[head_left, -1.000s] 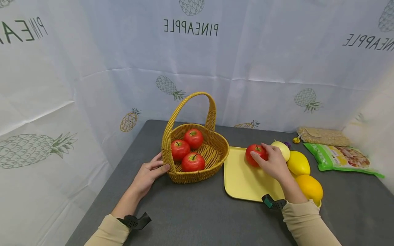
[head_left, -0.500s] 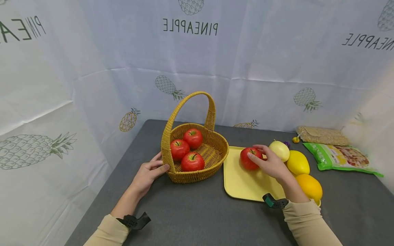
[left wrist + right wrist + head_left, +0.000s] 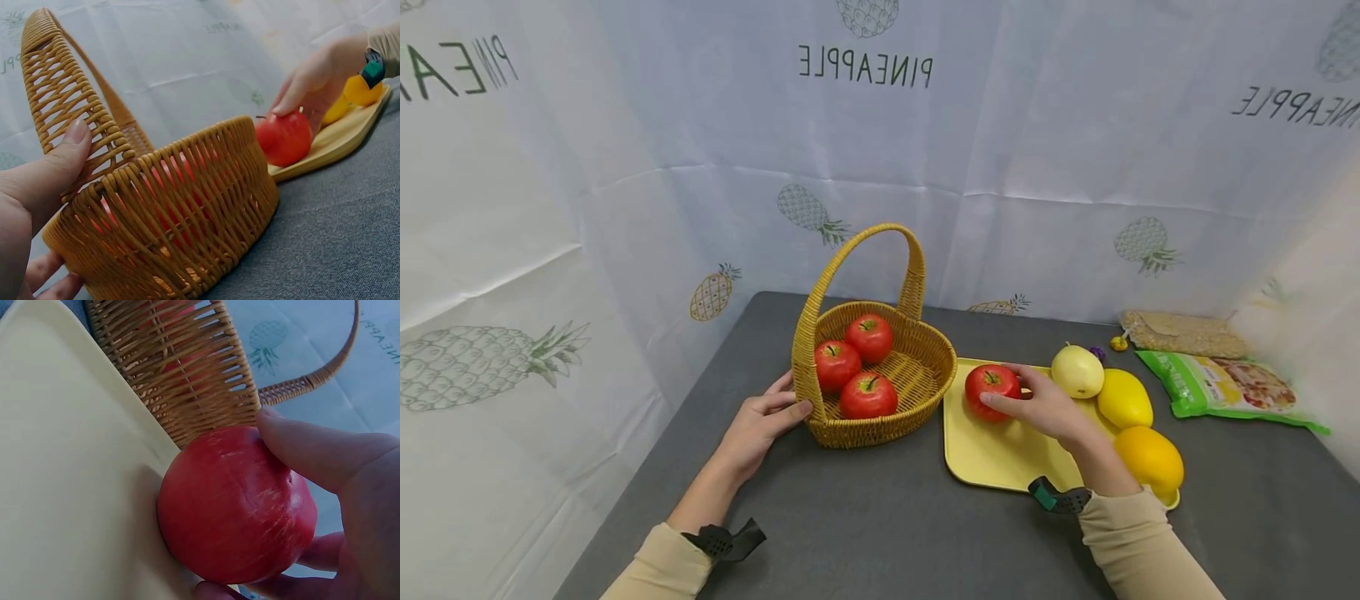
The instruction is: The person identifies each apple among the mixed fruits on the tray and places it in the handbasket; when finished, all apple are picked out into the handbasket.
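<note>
A red apple (image 3: 991,392) is in my right hand (image 3: 1048,407), thumb on its near side and fingers behind it. In the right wrist view this apple (image 3: 237,506) is close over the yellow tray (image 3: 988,467), beside the basket wall. My left hand (image 3: 760,429) grips the woven basket (image 3: 880,433) at its left end. The left wrist view has the thumb (image 3: 69,150) on the foot of the handle (image 3: 69,94) and fingertips against the wall below. Inside the basket lie three red apples, one of them an apple (image 3: 869,395) at the front.
A pale green-yellow fruit (image 3: 1077,372), a lemon (image 3: 1125,398) and an orange-yellow fruit (image 3: 1150,460) line the tray's right side. Behind them are a green food packet (image 3: 1232,387), a bag of grains (image 3: 1187,333) and a small purple item (image 3: 1097,353). A printed curtain (image 3: 880,150) hangs behind the table.
My right hand has moved left across the tray with the apple, away from the pale fruit and towards the basket. The left hand and the basket have stayed in place.
</note>
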The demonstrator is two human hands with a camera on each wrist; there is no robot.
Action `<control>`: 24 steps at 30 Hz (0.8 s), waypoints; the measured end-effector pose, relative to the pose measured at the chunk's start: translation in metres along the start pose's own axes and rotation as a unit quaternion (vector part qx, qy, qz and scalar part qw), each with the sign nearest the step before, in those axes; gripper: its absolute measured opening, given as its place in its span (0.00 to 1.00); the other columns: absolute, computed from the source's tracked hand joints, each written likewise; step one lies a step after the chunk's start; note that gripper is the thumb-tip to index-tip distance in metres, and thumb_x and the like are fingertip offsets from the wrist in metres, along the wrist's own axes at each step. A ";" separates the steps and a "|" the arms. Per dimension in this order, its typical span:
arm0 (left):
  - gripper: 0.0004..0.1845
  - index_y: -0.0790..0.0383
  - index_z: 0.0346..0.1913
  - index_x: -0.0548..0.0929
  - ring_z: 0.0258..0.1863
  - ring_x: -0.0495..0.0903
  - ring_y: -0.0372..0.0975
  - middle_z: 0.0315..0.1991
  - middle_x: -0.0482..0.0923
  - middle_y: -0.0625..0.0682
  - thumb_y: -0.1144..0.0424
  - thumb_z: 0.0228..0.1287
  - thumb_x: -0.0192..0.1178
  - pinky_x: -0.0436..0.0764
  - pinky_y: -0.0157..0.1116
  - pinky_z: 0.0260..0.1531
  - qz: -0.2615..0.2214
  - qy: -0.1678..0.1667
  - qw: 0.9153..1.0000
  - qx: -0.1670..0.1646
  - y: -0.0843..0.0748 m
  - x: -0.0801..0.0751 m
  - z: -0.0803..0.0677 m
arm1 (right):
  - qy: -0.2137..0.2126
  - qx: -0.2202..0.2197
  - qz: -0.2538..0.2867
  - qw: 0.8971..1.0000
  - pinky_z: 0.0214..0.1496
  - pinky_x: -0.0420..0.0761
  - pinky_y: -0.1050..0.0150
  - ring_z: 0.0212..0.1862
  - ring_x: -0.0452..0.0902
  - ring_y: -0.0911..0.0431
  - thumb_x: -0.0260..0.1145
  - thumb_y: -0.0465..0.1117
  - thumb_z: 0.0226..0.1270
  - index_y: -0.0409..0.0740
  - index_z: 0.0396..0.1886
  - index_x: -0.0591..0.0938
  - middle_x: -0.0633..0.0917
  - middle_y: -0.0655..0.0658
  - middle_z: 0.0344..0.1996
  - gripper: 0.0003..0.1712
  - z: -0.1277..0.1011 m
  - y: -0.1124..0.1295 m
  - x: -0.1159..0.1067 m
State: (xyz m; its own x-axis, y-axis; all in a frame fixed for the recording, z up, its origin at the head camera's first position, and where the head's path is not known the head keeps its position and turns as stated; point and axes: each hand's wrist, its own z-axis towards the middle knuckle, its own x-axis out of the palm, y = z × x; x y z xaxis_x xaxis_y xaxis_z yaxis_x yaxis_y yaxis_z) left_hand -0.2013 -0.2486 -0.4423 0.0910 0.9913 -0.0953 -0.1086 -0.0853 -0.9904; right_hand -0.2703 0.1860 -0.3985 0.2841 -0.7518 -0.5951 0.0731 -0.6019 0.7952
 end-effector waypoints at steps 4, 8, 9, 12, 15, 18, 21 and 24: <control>0.18 0.73 0.57 0.85 0.80 0.50 0.53 0.80 0.56 0.56 0.62 0.71 0.66 0.69 0.42 0.64 0.001 0.002 1.000 0.000 0.000 0.000 -0.001 | -0.003 0.001 -0.003 1.000 0.56 0.78 0.51 0.60 0.74 0.41 0.73 0.62 0.64 0.36 0.73 0.67 0.77 0.34 0.62 0.49 0.000 0.003 0.006; 0.18 0.72 0.56 0.86 0.79 0.51 0.52 0.80 0.56 0.56 0.63 0.71 0.67 0.71 0.36 0.61 -0.005 0.000 1.000 0.003 -0.001 0.000 0.000 | -0.012 0.010 0.011 1.000 0.54 0.79 0.53 0.58 0.76 0.43 0.75 0.62 0.63 0.37 0.71 0.68 0.78 0.34 0.60 0.49 0.001 0.005 0.010; 0.17 0.72 0.56 0.86 0.79 0.51 0.53 0.80 0.56 0.57 0.63 0.71 0.66 0.72 0.34 0.60 -0.005 0.001 1.000 0.004 -0.001 0.001 0.000 | -0.013 0.013 0.014 1.000 0.54 0.78 0.53 0.57 0.76 0.43 0.75 0.62 0.62 0.37 0.71 0.68 0.78 0.34 0.60 0.49 0.001 0.005 0.011; 0.17 0.72 0.55 0.86 0.79 0.51 0.53 0.80 0.56 0.57 0.63 0.71 0.67 0.71 0.35 0.61 -0.005 -0.002 1.000 0.002 -0.003 0.001 -0.001 | -0.013 0.020 0.019 1.000 0.52 0.78 0.55 0.55 0.77 0.44 0.76 0.62 0.61 0.36 0.70 0.67 0.79 0.34 0.59 0.50 0.001 0.007 0.012; 0.18 0.73 0.56 0.86 0.79 0.50 0.53 0.80 0.56 0.57 0.63 0.71 0.66 0.69 0.44 0.66 -0.001 -0.003 1.000 -0.001 -0.003 0.001 0.000 | -0.002 0.024 0.022 0.999 0.50 0.78 0.57 0.53 0.77 0.46 0.77 0.60 0.61 0.34 0.70 0.65 0.79 0.34 0.58 0.50 0.000 0.011 0.011; 0.18 0.74 0.56 0.86 0.79 0.50 0.53 0.80 0.56 0.57 0.62 0.72 0.66 0.66 0.50 0.67 0.003 -0.007 1.000 -0.004 -0.002 0.000 -0.001 | 0.014 0.026 0.034 0.999 0.50 0.79 0.56 0.52 0.77 0.45 0.76 0.57 0.63 0.32 0.70 0.64 0.79 0.33 0.57 0.49 0.001 0.016 0.008; 0.18 0.74 0.56 0.86 0.79 0.51 0.53 0.80 0.56 0.57 0.62 0.72 0.66 0.69 0.44 0.65 0.004 -0.007 1.000 -0.004 -0.002 0.000 -0.001 | 0.019 0.026 0.051 0.998 0.53 0.79 0.51 0.55 0.76 0.44 0.75 0.56 0.66 0.31 0.71 0.61 0.78 0.31 0.59 0.50 0.002 0.020 0.003; 0.18 0.74 0.56 0.86 0.79 0.52 0.53 0.79 0.57 0.57 0.62 0.71 0.66 0.72 0.36 0.61 0.001 -0.005 1.000 -0.004 -0.002 0.000 0.000 | 0.013 0.021 0.069 0.997 0.57 0.78 0.48 0.57 0.75 0.43 0.73 0.57 0.67 0.32 0.73 0.59 0.77 0.30 0.61 0.51 0.002 0.025 -0.002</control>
State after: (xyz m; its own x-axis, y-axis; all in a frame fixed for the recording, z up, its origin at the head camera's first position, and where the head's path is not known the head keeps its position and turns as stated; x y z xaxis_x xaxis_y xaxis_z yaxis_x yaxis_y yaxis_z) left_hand -0.2013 -0.2480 -0.4399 0.0814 0.9920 -0.0969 -0.1018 -0.0884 -0.9909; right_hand -0.2713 0.1716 -0.3774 0.3138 -0.8210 -0.4770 -0.0089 -0.5049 0.8631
